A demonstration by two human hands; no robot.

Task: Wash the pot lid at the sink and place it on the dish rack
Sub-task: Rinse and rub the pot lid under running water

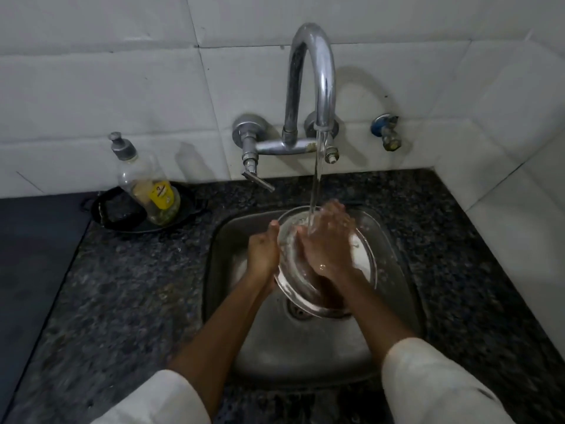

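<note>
The round steel pot lid (365,261) is held tilted on edge over the steel sink (232,240), its inner face turned to the right. My left hand (263,250) grips its left rim from behind. My right hand (327,243) lies flat against the inner face, fingers spread, directly under the running water. A stream falls from the curved chrome tap (312,81) onto my right hand and the lid. The lid's handle is hidden. No dish rack is in view.
A pump bottle of yellow dish soap (146,185) stands in a black tray (183,209) on the dark granite counter (128,286) left of the sink. The drain (298,312) lies below the lid. White tiled walls close the back and right side; a small valve (386,133) sticks out at right.
</note>
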